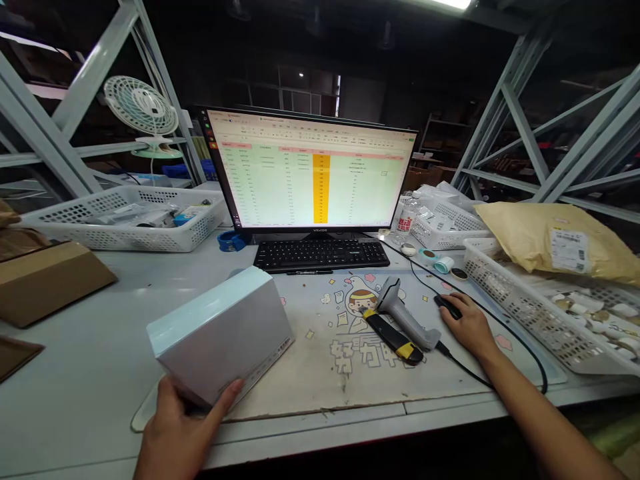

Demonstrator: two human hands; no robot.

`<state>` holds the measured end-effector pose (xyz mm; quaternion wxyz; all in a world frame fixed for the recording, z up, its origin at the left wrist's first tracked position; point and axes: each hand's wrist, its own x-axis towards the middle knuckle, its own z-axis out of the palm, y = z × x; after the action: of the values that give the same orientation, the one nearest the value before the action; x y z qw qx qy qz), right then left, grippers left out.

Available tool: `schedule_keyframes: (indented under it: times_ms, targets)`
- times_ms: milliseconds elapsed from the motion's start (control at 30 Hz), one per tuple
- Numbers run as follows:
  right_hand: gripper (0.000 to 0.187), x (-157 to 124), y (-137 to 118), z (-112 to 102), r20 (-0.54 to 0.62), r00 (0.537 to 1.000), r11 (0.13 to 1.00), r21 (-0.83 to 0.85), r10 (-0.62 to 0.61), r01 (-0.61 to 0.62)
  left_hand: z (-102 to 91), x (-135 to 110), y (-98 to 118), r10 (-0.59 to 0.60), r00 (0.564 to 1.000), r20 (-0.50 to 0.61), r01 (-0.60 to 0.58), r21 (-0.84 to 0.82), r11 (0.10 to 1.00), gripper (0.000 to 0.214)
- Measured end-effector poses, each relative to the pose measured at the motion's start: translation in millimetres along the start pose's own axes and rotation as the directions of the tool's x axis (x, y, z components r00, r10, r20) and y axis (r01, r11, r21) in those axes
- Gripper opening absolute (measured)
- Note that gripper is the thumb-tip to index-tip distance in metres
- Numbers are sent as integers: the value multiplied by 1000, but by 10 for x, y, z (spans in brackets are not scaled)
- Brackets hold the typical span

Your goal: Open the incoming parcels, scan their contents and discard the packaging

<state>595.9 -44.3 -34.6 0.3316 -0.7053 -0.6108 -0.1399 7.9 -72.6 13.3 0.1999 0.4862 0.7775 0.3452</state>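
My left hand [183, 427] grips the near end of a white box [227, 337], thumb on its side and fingers partly hidden behind it. The box is tilted above the desk mat [310, 373]. Over on the right, my right hand [467, 323] is closed over a black computer mouse [447, 306]. Between the hands, a grey barcode scanner [407, 319] lies beside a black and yellow utility knife [393, 337]. Behind them are a black keyboard [320, 255] and a pen [310, 272]. The monitor [280, 177] shows a spreadsheet with an orange column.
White plastic baskets stand left [125, 237] and right [530, 313]; a yellow padded mailer [530, 230] lies on the right one. Brown cardboard [55, 280] sits at far left. A small fan [143, 107], blue tape [231, 241] and a bottle [407, 217] stand further back. The mouse cable crosses the mat.
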Motion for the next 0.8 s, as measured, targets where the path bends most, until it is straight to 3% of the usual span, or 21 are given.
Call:
schedule_keyframes:
  times_ms: [233, 800]
  targets:
    - [44, 3, -21, -13, 0, 1000, 1000, 0, 12, -12, 13, 145, -115, -49, 998, 32, 48, 10, 999, 78]
    - [43, -24, -34, -22, 38, 999, 999, 35, -17, 16, 21, 100, -89, -14, 1000, 3, 14, -27, 1000, 73]
